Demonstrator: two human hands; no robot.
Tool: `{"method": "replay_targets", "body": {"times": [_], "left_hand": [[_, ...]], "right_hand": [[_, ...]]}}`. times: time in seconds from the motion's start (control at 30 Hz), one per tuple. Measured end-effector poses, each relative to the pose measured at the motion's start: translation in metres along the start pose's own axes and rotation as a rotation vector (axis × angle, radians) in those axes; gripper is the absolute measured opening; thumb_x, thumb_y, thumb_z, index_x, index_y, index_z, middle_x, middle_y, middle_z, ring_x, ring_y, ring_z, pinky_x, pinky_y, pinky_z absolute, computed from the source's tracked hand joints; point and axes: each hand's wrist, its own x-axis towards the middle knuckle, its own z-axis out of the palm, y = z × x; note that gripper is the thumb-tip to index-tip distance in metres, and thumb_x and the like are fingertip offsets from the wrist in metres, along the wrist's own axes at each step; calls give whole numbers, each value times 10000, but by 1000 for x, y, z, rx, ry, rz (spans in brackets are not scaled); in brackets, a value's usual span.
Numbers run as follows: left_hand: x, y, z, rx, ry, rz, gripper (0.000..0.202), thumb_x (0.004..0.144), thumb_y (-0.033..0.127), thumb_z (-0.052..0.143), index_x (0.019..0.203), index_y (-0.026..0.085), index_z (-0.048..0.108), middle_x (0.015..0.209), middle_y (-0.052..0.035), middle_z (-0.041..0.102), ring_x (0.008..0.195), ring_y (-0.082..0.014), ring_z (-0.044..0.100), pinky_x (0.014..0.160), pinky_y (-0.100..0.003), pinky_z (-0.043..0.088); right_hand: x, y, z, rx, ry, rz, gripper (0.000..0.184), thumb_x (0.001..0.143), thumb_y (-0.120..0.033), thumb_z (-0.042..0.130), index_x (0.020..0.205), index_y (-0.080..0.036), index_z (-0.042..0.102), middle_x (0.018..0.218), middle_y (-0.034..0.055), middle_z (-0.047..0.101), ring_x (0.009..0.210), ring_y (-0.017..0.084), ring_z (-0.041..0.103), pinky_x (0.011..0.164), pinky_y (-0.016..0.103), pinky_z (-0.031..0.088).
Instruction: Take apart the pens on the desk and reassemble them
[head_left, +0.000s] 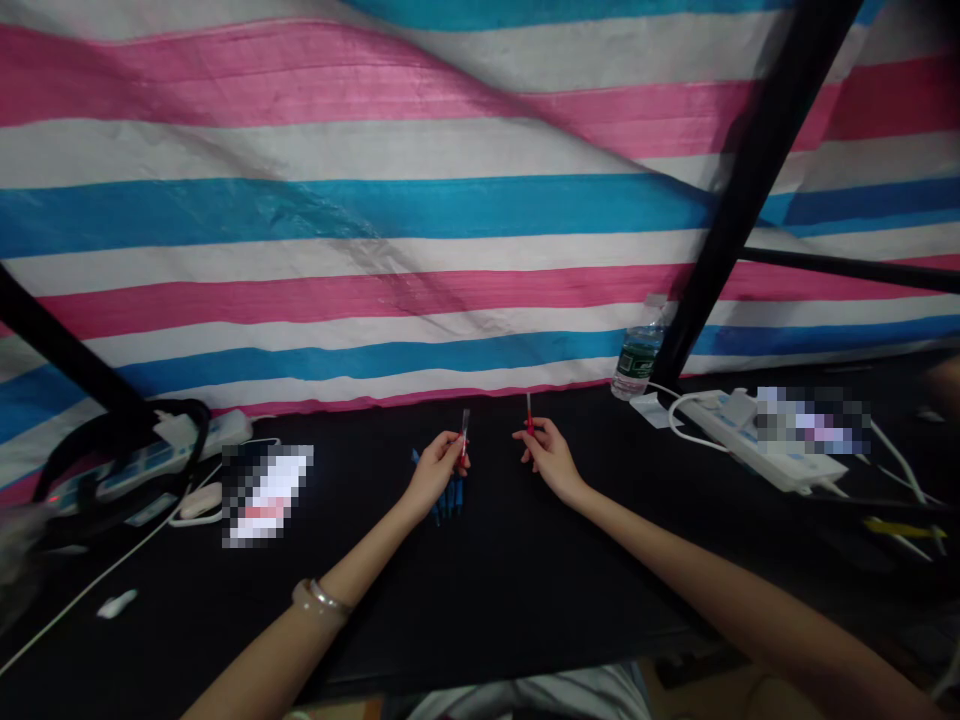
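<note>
My left hand (439, 466) is closed around a slim red stick with a clear or silvery upper end (466, 425), which points up. Beneath that hand, several slim blue sticks (451, 497) lie on the black table (480, 590), partly covered by my fingers. To the right, my right hand (551, 458) pinches another slim red stick (530, 420) with a thin pale tip, also held upright. The two hands are apart, both just above the table. Both sticks are too small to tell their exact kind.
A water bottle (636, 355) stands at the back right near a black post (724, 220). Power strips with cables lie right (780, 450) and left (217, 435). A blurred-out bright phone-like object (270, 497) and a small white item (118, 603) lie left. Striped sheeting (420, 210) hangs behind.
</note>
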Motion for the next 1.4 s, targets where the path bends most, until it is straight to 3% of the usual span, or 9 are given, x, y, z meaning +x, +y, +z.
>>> {"method": "replay_targets", "body": {"times": [0.23, 0.4, 0.57, 0.73, 1.4], "left_hand": [[0, -1, -1, 10, -26, 2, 248, 802, 403, 461, 816, 160, 508, 626, 9, 585, 511, -95, 523, 501, -211, 338], [0, 1, -1, 15, -25, -2, 264, 786, 414, 484, 808, 153, 514, 694, -19, 622, 541, -101, 538, 505, -211, 338], [-2, 4, 0, 19, -33, 3, 276, 773, 431, 519, 804, 157, 519, 655, -5, 598, 543, -103, 528, 530, -218, 367], [-4, 6, -1, 29, -30, 18, 309, 744, 451, 552, 847, 161, 527, 640, 3, 585, 545, -108, 530, 528, -219, 367], [-7, 12, 0, -25, -23, -18, 254, 721, 395, 579, 819, 162, 555, 586, 24, 545, 549, -108, 515, 554, -226, 378]], "right_hand": [[-4, -6, 2, -7, -11, -1, 341, 690, -402, 602, 910, -203, 434, 893, 63, 651, 442, 86, 499, 311, 173, 294], [-6, -9, 4, -7, -7, -3, 335, 654, -382, 645, 868, -205, 458, 826, 41, 658, 476, 104, 521, 367, 200, 358], [-4, -3, 3, -22, -47, -88, 220, 673, -313, 633, 834, -196, 539, 760, 38, 653, 655, 168, 600, 542, 268, 459], [-2, -1, 2, -93, -12, -195, 143, 670, -249, 614, 797, -188, 593, 765, 37, 653, 750, 191, 616, 712, 327, 470], [2, 6, 0, -136, -16, -209, 106, 727, -246, 554, 815, -193, 577, 758, 31, 629, 738, 186, 589, 689, 303, 441]]}}
